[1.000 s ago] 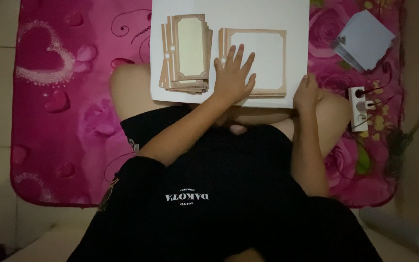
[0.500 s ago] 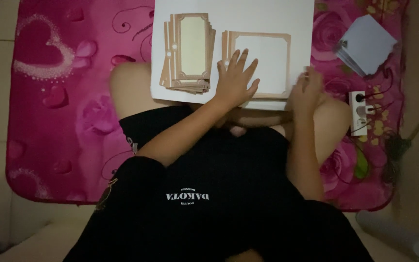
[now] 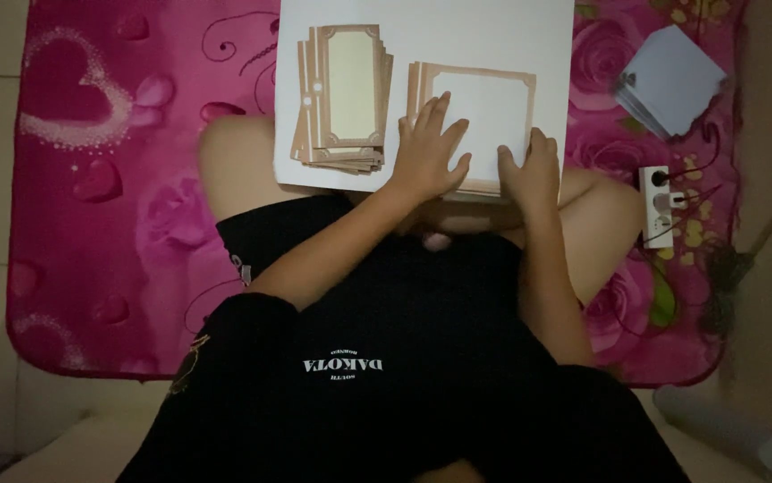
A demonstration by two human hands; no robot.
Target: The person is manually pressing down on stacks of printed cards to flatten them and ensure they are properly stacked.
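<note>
A white board [image 3: 493, 40] rests across my lap. Two stacks of tan-bordered cards lie on it: a portrait stack [image 3: 343, 94] at the left and a landscape stack [image 3: 484, 112] at the right. My left hand [image 3: 429, 150] lies flat, fingers spread, on the left part of the landscape stack. On that stack's lower right corner my right hand [image 3: 531, 172] presses with its fingers bent at the card edge. Neither hand lifts a card.
I sit on a pink mattress [image 3: 109, 179] printed with hearts and roses. A pile of pale blue-grey sheets [image 3: 672, 80] lies at the upper right. A white power strip [image 3: 659, 206] with a plugged cable sits beside my right knee.
My right hand has moved left and up from my knee onto the lower right corner of the landscape stack. My left hand has stayed flat on the stack.
</note>
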